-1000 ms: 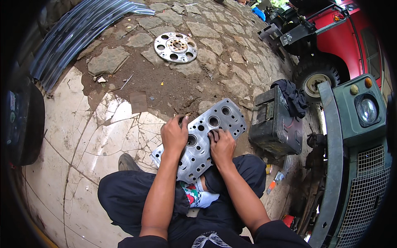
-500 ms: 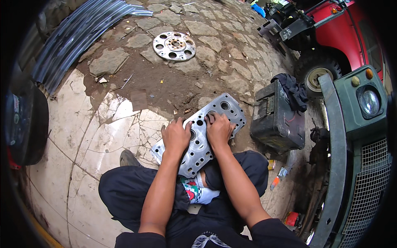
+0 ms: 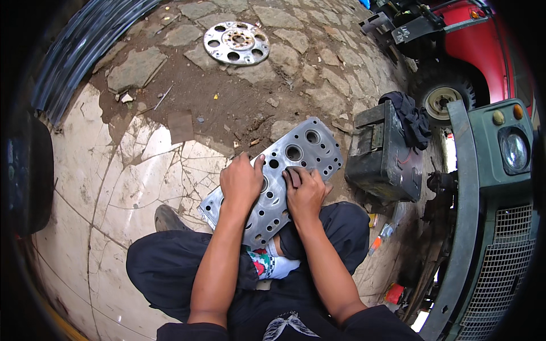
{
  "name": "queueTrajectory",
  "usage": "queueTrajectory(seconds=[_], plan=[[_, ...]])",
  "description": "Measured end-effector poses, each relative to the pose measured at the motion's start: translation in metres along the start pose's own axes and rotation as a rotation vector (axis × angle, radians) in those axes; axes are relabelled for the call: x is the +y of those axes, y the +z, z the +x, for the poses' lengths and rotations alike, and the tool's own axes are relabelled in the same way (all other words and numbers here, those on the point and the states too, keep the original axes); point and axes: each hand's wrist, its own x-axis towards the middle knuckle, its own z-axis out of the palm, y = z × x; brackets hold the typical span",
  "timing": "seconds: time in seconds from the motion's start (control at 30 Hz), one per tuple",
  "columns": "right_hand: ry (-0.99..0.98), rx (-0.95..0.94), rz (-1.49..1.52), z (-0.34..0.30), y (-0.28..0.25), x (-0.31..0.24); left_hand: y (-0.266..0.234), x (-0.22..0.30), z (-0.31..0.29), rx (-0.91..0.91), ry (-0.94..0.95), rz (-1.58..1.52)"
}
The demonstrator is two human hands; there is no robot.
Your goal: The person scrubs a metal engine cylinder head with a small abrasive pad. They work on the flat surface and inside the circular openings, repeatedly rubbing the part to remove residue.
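A grey metal cylinder head (image 3: 274,196) with many round holes lies slantwise across my lap, its flat face up. My left hand (image 3: 242,181) grips its far left edge, the fingers bent over the rim and the thumb on the face. In my right hand (image 3: 306,193) a small folded piece of brown sandpaper (image 3: 294,177) is pinched between thumb and fingers and pressed to the face, right of the middle. Two large round ports show beyond this hand. Another large port is partly hidden by my left hand.
A round metal flywheel plate (image 3: 236,43) lies on the stone paving ahead. To the right stand a dark box (image 3: 381,165) with a black cloth (image 3: 406,119) on it and a green vehicle front (image 3: 495,153). Corrugated sheets (image 3: 85,51) lie at the far left.
My right hand has drawn back toward me over the cylinder head, uncovering a large port and showing the sandpaper. My left hand keeps its hold. The view has shifted slightly.
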Motion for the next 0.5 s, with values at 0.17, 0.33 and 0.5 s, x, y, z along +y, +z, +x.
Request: queueTrajectory(seconds=[0.17,0.33,0.5], plan=[[-0.068,0.028,-0.09,0.041,0.006,0.01,0.007,0.01,-0.007,0.052,0.064,-0.006],[-0.059,-0.034,-0.074,0.019,-0.002,0.008,0.001,0.003,0.0,0.081,0.019,0.001],[-0.096,0.013,-0.112,0.051,0.008,0.013,0.003,0.004,-0.006,0.068,0.045,0.0]])
